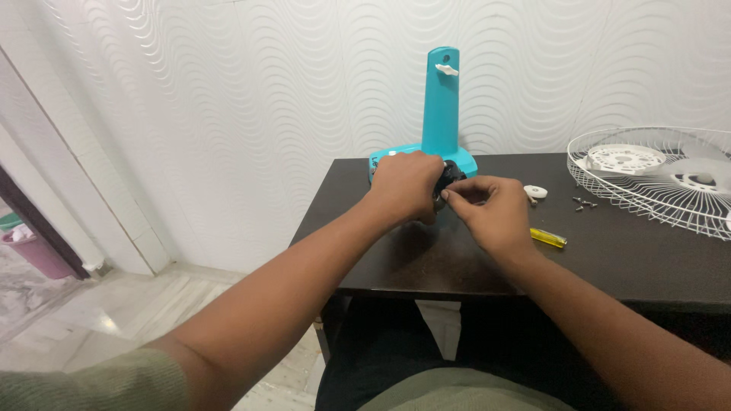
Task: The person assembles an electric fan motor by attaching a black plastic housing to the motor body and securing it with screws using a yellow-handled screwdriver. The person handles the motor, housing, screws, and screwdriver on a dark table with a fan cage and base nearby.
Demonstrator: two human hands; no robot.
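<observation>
My left hand (405, 185) is closed around a small dark part (451, 174) held just in front of a turquoise fan stand (441, 106). The stand has a flat base and a tall upright post with a white knob near its top. My right hand (491, 209) pinches the same dark part from the right with fingertips together. Most of the part is hidden by both hands. All of this is at the back middle of a dark table (426, 262).
A white wire fan guard (655, 179) lies at the table's right end. A small white round cap (536, 192), some loose screws (585, 203) and a yellow-handled tool (548, 238) lie right of my hands. A white patterned wall is behind; tiled floor to the left.
</observation>
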